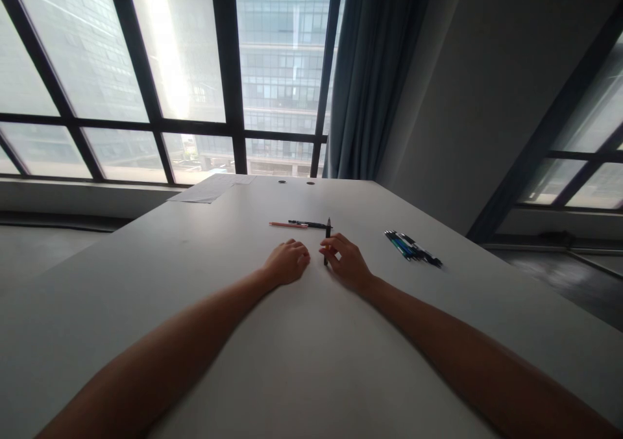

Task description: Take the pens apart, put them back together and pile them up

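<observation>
My right hand (346, 259) holds a dark pen (328, 232) upright, its tip on the white table (292, 335). My left hand (288, 262) rests on the table just left of it, fingers curled in, with nothing in it. Beyond both hands lie an orange pencil (289, 225) and a black pen (307, 223), end to end. Off to the right lies a bunch of several blue and dark pens (413, 248).
Sheets of paper (210, 189) lie at the table's far left corner. Two small round holes (296, 182) sit near the far edge. Large windows, a grey curtain (372, 75) and a wall stand behind the table.
</observation>
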Available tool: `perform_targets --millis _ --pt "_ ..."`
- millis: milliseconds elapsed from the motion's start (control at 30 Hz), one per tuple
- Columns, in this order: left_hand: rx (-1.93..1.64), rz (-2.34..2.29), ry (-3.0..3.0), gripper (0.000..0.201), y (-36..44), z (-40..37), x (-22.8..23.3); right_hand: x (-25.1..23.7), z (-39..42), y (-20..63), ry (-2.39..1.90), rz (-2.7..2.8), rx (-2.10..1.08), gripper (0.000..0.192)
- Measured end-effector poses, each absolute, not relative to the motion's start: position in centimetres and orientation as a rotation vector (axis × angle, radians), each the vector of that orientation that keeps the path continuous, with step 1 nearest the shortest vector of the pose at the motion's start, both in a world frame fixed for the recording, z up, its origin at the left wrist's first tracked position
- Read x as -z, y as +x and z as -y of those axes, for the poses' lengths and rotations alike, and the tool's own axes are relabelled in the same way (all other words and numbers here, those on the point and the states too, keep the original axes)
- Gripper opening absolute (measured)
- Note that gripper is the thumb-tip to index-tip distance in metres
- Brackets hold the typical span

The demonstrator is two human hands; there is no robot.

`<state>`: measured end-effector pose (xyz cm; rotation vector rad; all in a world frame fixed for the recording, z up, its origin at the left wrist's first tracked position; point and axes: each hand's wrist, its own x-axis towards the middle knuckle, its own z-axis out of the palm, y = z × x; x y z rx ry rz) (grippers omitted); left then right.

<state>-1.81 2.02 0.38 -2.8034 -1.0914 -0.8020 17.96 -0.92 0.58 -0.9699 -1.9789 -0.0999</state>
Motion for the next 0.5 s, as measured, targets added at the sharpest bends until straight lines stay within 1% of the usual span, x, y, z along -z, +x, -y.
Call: perform_targets --millis 367,500 --pt "0.778 1.108 -2.811 0.024 -1.85 -1.82 -0.62 -0.72 1.03 17.88 -0.98 1.981 0.081 0.006" --pt "0.783 1.099 -2.809 0.025 -1.87 -1.83 -0.6 -0.85 1.24 17.75 -0.985 1.988 0.057 0.01"
